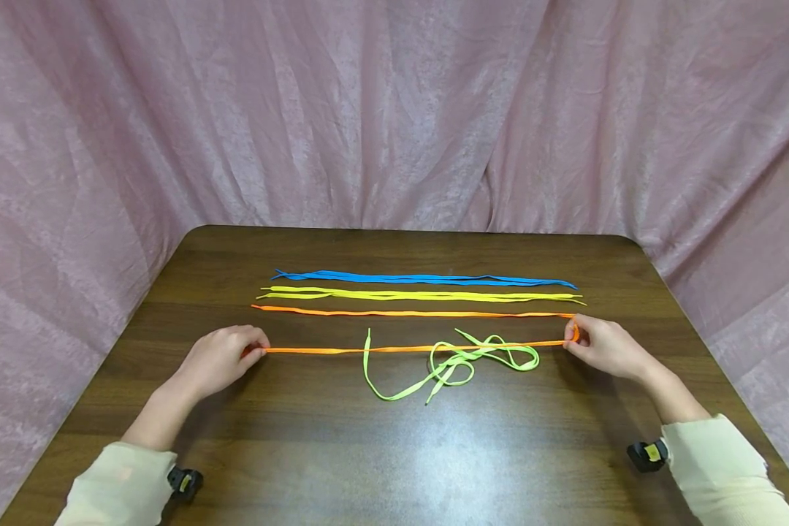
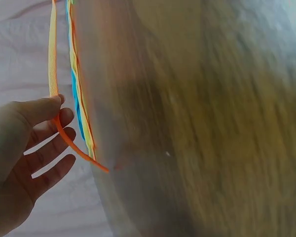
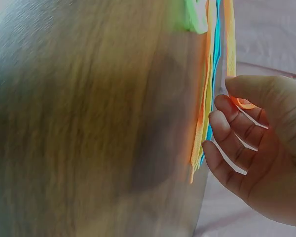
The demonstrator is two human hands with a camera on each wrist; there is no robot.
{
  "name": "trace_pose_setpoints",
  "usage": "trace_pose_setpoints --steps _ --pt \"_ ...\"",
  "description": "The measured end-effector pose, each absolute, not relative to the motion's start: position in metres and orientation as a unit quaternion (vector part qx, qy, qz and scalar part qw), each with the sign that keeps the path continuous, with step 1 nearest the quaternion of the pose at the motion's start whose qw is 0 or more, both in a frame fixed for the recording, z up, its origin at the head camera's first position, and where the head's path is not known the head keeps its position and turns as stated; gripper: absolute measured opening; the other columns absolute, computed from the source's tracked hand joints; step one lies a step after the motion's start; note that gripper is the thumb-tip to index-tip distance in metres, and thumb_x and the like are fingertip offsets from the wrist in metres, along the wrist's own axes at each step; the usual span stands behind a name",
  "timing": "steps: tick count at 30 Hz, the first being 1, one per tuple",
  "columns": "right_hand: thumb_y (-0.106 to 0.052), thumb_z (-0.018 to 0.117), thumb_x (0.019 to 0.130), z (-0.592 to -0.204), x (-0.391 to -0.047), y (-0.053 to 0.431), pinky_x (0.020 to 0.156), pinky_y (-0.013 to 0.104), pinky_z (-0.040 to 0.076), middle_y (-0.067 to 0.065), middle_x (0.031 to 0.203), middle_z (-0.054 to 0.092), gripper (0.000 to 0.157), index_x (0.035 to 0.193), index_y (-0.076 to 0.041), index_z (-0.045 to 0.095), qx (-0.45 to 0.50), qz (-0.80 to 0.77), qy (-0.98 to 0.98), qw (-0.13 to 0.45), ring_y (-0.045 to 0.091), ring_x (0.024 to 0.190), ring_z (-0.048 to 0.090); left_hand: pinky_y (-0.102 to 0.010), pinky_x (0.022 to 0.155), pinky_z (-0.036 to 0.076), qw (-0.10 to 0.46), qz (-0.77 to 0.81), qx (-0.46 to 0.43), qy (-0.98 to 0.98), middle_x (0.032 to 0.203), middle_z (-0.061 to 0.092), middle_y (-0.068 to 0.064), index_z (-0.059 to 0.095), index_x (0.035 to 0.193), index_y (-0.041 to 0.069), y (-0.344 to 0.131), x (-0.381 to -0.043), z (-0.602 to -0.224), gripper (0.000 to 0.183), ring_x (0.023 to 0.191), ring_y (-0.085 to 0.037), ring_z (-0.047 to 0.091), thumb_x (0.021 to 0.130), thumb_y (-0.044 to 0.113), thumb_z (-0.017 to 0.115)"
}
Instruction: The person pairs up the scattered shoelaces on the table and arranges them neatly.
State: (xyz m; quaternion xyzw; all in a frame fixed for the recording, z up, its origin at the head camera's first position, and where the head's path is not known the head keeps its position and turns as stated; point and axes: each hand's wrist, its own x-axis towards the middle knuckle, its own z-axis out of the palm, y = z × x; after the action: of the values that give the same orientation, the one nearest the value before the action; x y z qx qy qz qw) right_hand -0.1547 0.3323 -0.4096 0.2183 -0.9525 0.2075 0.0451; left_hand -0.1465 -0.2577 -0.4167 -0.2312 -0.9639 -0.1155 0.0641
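Observation:
An orange shoelace is stretched nearly straight from side to side. My left hand pinches its left end between thumb and forefinger; a short orange tail hangs below the grip in the left wrist view. The right hand pinches the other end, where the lace curls behind the thumb. Beneath the stretched lace lies a tangled lime-green shoelace on the table. Just beyond, an orange strand lies straight, its right end close to my right fingers. Whether it joins the held lace, I cannot tell.
Farther back, yellow shoelaces and blue shoelaces lie in straight rows across the brown wooden table. Pink curtains hang behind the table and along its sides.

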Motion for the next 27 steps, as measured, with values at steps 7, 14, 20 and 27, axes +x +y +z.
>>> trace_pose_setpoints --steps 7,14,20,27 --pt "-0.005 0.069 0.075 -0.412 -0.151 0.344 0.049 0.020 0.032 -0.012 0.059 0.044 0.019 0.073 -0.017 0.054 0.205 0.188 -0.960 0.038 -0.003 0.052 0.036 -0.032 0.057 0.043 0.041 -0.117 -0.215 -0.969 0.075 0.059 0.009 0.063 0.080 0.019 -0.268 -0.149 -0.423 0.010 0.062 -0.008 0.049 0.079 0.011 0.069" --pt "-0.007 0.070 0.076 -0.412 -0.147 0.355 0.049 0.020 0.031 -0.012 0.059 0.045 0.018 0.074 -0.016 0.055 0.196 0.177 -0.964 0.033 -0.003 0.051 0.036 -0.032 0.055 0.040 0.031 -0.120 -0.201 -0.972 0.072 0.057 0.009 0.063 0.080 0.020 -0.273 -0.151 -0.425 0.011 0.060 -0.010 0.046 0.079 0.011 0.069" --pt "-0.007 0.068 0.077 -0.416 -0.145 0.360 0.050 0.021 0.033 -0.011 0.061 0.047 0.018 0.075 -0.017 0.054 0.185 0.181 -0.966 0.005 -0.002 0.053 0.038 -0.031 0.054 0.040 0.022 -0.119 -0.197 -0.973 0.071 0.057 0.009 0.063 0.080 0.019 -0.275 -0.151 -0.426 0.011 0.059 -0.010 0.046 0.079 0.011 0.069" --pt "-0.004 0.069 0.074 -0.420 -0.147 0.359 0.051 0.020 0.036 -0.012 0.063 0.048 0.018 0.075 -0.016 0.056 0.204 0.183 -0.962 0.012 -0.004 0.056 0.040 -0.032 0.052 0.040 0.048 -0.117 -0.199 -0.972 0.071 0.056 0.010 0.062 0.079 0.021 -0.275 -0.152 -0.422 0.012 0.058 -0.010 0.047 0.079 0.011 0.068"
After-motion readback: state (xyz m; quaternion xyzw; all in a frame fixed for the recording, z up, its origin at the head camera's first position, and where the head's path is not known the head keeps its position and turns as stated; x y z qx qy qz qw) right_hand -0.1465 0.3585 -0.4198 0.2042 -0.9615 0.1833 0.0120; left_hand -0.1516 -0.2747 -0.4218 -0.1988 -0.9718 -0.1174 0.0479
